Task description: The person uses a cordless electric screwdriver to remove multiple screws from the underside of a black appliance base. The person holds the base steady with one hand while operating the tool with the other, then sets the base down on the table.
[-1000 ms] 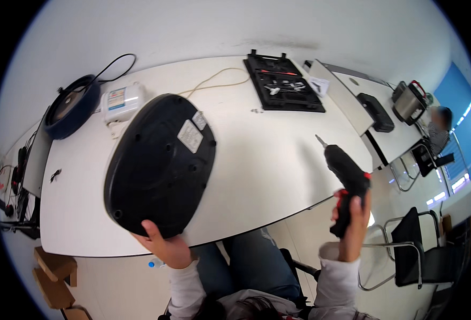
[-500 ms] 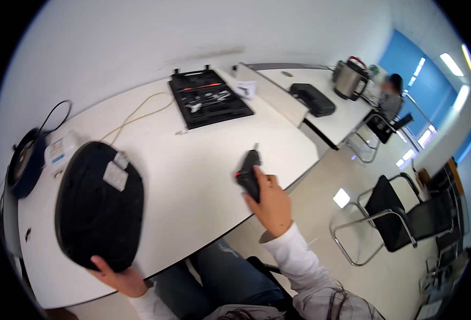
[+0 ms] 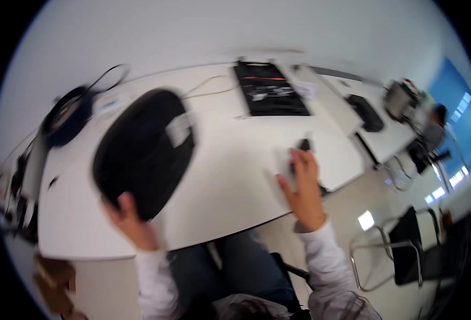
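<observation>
My left hand [image 3: 134,224] grips the lower edge of a large black oval panel [image 3: 139,149], thumb over its face. The panel is tilted up above the white table and blurred, with a pale label [image 3: 179,130] on its right side. By the table's right edge, my right hand [image 3: 304,186] is spread, thumb apart from the fingers. A black cordless screwdriver [image 3: 304,144] lies mostly hidden behind and under that hand. Further back is an opened black tool case [image 3: 273,106] with metal bits and a red strip inside.
A dark blue round appliance [image 3: 67,120] with a cable stands at the far left of the white table [image 3: 235,186]. A pale cord [image 3: 209,88] runs behind the panel. On the second table are a black case [image 3: 366,112] and a metal cooker [image 3: 401,101]. A person sits beyond; chairs [image 3: 406,250] stand right.
The view has swung left, so the scene sits further right. My right hand has loosened from the screwdriver and lowered to the table. The panel is still in my left hand.
</observation>
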`<action>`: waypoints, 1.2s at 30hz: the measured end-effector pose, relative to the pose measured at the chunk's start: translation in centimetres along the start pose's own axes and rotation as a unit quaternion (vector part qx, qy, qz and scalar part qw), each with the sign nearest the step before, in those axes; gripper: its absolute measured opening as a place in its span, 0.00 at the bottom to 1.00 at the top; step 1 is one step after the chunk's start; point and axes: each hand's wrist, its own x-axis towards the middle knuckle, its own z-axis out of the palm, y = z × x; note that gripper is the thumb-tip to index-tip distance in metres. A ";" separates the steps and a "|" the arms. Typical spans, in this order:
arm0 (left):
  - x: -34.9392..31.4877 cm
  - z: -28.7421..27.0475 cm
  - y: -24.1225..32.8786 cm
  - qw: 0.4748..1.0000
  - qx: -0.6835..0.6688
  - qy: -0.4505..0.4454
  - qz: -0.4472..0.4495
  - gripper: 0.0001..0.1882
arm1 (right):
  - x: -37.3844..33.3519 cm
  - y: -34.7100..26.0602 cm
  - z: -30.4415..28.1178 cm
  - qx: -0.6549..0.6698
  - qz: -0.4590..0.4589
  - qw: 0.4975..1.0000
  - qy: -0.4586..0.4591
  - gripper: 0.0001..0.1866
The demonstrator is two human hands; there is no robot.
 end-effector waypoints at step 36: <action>11.2 -2.4 0.1 0.960 0.097 -0.247 0.086 0.29 | 17.2 -13.3 12.9 0.502 0.160 0.790 -0.314 0.34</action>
